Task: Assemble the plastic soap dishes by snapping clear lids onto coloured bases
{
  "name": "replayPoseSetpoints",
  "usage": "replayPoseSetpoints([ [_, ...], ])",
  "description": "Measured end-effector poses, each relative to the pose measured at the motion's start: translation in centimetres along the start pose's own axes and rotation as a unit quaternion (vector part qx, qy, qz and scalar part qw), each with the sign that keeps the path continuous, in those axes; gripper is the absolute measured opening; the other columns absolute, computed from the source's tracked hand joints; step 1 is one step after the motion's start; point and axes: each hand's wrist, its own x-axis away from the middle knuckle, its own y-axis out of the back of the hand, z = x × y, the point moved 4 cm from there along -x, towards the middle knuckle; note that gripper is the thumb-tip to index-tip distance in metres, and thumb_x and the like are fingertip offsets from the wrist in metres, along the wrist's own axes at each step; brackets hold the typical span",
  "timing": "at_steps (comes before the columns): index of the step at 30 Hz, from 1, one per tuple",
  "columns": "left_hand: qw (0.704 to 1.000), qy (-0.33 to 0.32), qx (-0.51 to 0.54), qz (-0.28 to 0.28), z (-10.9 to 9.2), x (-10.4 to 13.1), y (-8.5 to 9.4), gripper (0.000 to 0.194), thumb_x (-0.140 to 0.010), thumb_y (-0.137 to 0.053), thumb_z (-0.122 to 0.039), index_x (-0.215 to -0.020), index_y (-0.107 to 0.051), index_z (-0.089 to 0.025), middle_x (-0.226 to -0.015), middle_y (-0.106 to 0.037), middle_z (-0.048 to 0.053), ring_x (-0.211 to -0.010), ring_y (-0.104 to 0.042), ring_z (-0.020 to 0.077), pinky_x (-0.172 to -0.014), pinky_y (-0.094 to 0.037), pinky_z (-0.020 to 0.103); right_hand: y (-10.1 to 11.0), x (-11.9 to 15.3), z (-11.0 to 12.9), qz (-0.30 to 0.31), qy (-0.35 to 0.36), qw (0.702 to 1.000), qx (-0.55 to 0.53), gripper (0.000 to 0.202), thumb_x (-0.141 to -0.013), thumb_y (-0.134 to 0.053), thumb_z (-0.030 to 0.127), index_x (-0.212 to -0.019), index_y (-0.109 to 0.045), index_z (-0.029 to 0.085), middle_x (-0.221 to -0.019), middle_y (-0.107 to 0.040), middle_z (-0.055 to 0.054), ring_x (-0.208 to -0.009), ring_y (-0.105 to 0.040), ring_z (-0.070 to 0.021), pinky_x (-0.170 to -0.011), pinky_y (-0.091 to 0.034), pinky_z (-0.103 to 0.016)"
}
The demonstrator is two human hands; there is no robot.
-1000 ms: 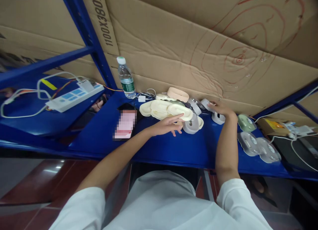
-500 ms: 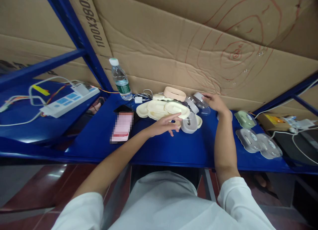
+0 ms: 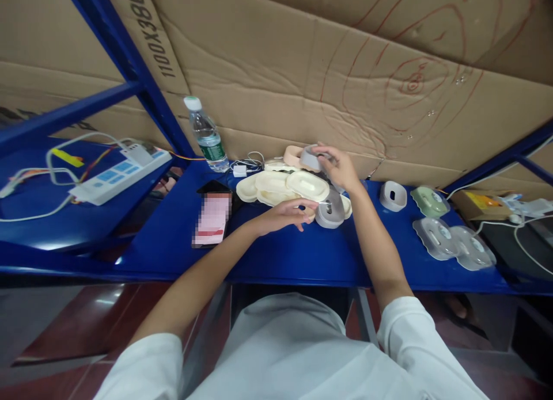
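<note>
My right hand [image 3: 339, 167] grips a grey oval ring-shaped part [image 3: 311, 157] at the back of the pile, over a peach-coloured ring [image 3: 292, 155]. My left hand [image 3: 287, 214] is half curled with its fingers apart, in front of the cream oval trays [image 3: 272, 184]. No object shows clearly in it, though its fingertips are beside a clear-and-grey container [image 3: 330, 214]. Another cream tray [image 3: 307, 185] lies on top of the pile. To the right, a pale grey oval part [image 3: 393, 197] stands on the blue table [image 3: 276, 262].
A water bottle [image 3: 207, 138], a white charger [image 3: 239, 170] and a phone [image 3: 212, 218] are on the left. Clear-lidded containers [image 3: 436, 239] and a green one [image 3: 430, 202] sit right. A power strip [image 3: 118, 178] lies far left; cardboard [image 3: 259, 72] stands behind.
My right hand has moved left, carrying the grey ring-shaped part to the peach ring. The pale grey part on the right is now uncovered. My left hand has barely moved.
</note>
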Motion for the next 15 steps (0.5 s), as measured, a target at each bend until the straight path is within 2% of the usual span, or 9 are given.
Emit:
replayPoseSetpoints([
  [2,1.000,0.008,-0.010,0.015,0.0,0.0,-0.1,0.056,-0.090,-0.084,-0.049,-0.137,-0.073,-0.022,-0.128,-0.075,0.014,-0.108,-0.074,0.0249,-0.082,-0.063,0.034,-0.1,-0.2,0.1,0.003,0.013,1.000,0.002,0.041,-0.108,-0.052,0.057,-0.126,-0.076,0.029,-0.142,-0.075,-0.007,-0.149,-0.058,-0.0275,-0.132,-0.034,-0.054],
  [4,0.999,0.008,-0.022,0.026,-0.1,0.0,-0.3,0.055,-0.090,-0.085,-0.048,-0.136,-0.073,-0.022,-0.125,-0.076,0.013,-0.105,-0.074,0.0234,-0.084,-0.061,0.034,1.3,0.0,-0.7,-0.016,-0.006,1.000,0.023,0.046,-0.108,-0.050,0.061,-0.130,-0.074,0.029,-0.145,-0.073,-0.008,-0.147,-0.059,-0.0270,-0.131,-0.036,-0.052],
  [7,0.999,0.002,-0.037,0.038,-0.3,0.2,-0.7,0.052,-0.090,-0.085,-0.045,-0.135,-0.074,-0.022,-0.120,-0.077,0.012,-0.104,-0.074,0.0219,-0.087,-0.059,0.034,5.3,1.1,-3.3,-0.044,-0.068,0.994,0.069,0.051,-0.105,-0.053,0.066,-0.135,-0.072,0.028,-0.147,-0.071,-0.008,-0.144,-0.061,-0.0284,-0.128,-0.042,-0.049],
  [9,0.998,-0.007,-0.041,0.043,-0.5,0.3,-0.9,0.049,-0.091,-0.084,-0.044,-0.134,-0.074,-0.023,-0.121,-0.077,0.011,-0.106,-0.073,0.0224,-0.087,-0.059,0.034,8.2,2.4,-5.8,-0.049,-0.146,0.984,0.095,0.055,-0.102,-0.057,0.067,-0.137,-0.070,0.027,-0.152,-0.067,-0.009,-0.147,-0.058,-0.0295,-0.129,-0.040,-0.049],
  [12,0.998,-0.021,-0.046,0.046,-0.7,0.3,-1.0,0.047,-0.091,-0.084,-0.044,-0.132,-0.075,-0.023,-0.123,-0.077,0.012,-0.105,-0.074,0.0225,-0.086,-0.059,0.035,11.0,4.9,-9.2,-0.012,-0.273,0.956,0.105,0.059,-0.101,-0.057,0.066,-0.139,-0.068,0.022,-0.154,-0.065,-0.014,-0.145,-0.059,-0.0319,-0.126,-0.043,-0.052],
  [15,0.997,-0.023,-0.048,0.047,-0.5,0.1,-0.9,0.047,-0.090,-0.085,-0.044,-0.130,-0.076,-0.023,-0.128,-0.076,0.013,-0.103,-0.074,0.0218,-0.085,-0.059,0.035,11.6,6.8,-10.9,0.066,-0.316,0.942,0.089,0.054,-0.097,-0.065,0.066,-0.128,-0.075,0.022,-0.133,-0.077,-0.014,-0.125,-0.072,-0.0331,-0.113,-0.056,-0.053],
])
